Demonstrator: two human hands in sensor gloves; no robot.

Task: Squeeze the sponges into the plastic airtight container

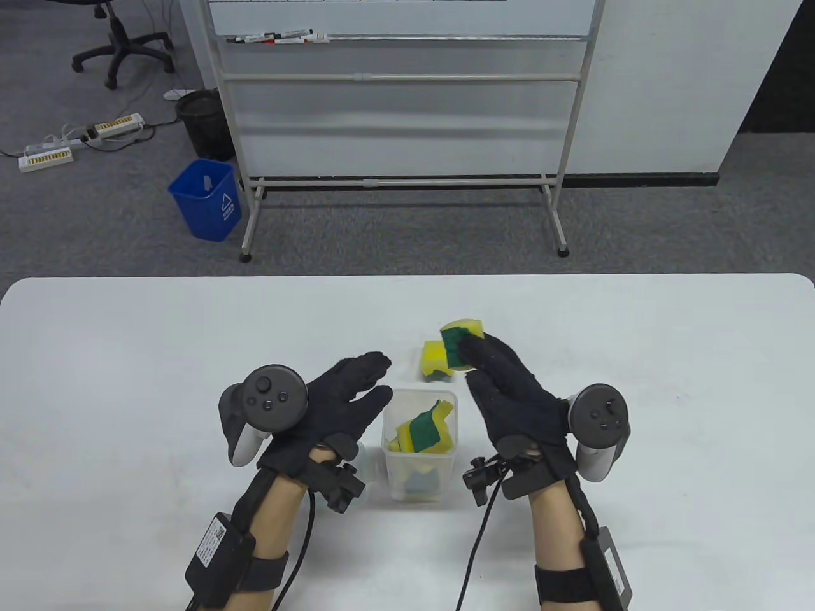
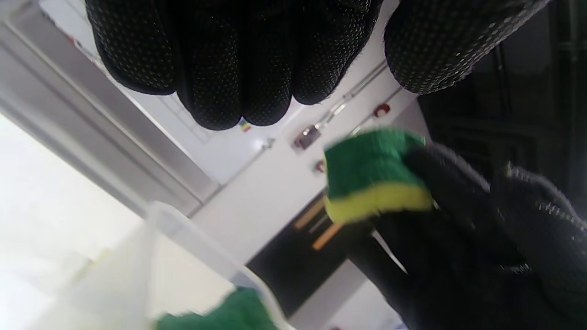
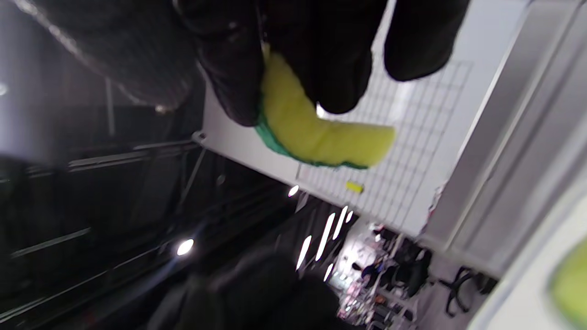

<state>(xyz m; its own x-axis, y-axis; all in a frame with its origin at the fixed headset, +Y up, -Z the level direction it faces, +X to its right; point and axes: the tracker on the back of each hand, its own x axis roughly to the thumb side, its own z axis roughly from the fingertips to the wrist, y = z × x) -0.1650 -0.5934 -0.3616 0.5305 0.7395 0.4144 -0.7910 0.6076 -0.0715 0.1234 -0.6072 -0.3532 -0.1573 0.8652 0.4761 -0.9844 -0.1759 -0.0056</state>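
A clear plastic container (image 1: 390, 458) stands on the white table between my hands, with yellow-and-green sponges (image 1: 421, 433) stuffed inside and poking above the rim. My right hand (image 1: 503, 375) grips a bent yellow-and-green sponge (image 1: 460, 337) in the air just beyond the container; it also shows in the right wrist view (image 3: 316, 133) and the left wrist view (image 2: 371, 178). Another yellow sponge (image 1: 434, 358) lies on the table behind the container. My left hand (image 1: 356, 388) is empty, fingers extended, just left of the container's rim (image 2: 183, 233).
The white table (image 1: 127, 356) stretches wide on both sides. Beyond its far edge stand a whiteboard frame (image 1: 401, 127), a blue bin (image 1: 207, 198) and a black bin (image 1: 202, 124) on the floor.
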